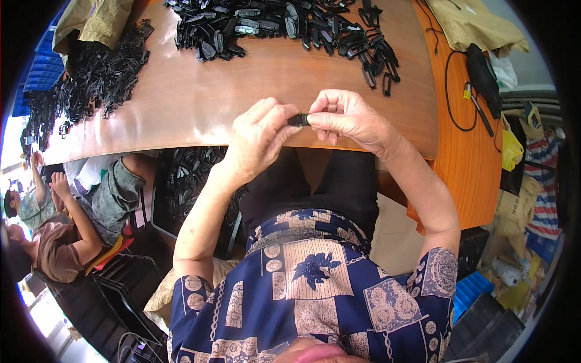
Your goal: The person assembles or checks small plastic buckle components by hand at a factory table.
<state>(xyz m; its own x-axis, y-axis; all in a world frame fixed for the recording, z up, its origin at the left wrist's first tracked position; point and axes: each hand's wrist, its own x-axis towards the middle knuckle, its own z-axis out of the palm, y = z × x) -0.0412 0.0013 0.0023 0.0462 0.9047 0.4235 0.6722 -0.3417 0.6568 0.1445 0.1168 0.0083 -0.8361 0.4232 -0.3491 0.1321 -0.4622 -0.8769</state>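
Observation:
Over the table's near edge, my two hands meet at a small black plastic piece [299,120], which looks like a buckle part. My left hand [261,136] pinches its left end between thumb and fingers. From the other side, my right hand [356,123] grips the right end with thumb and forefinger. The fingers cover much of the piece, so its full shape is hidden. Beyond my hands, a heap of black plastic parts [242,27] lies on the brown table [193,97], with loose frame-shaped ones [387,81] at its right end.
Another heap of thin black parts [109,75] covers the table's left side. Below the table edge, a black crate [187,181] holds more parts. Right, a cable [448,91] and a black-handled tool [482,115] lie on an orange wooden surface [469,175]. Two people [60,242] sit at left.

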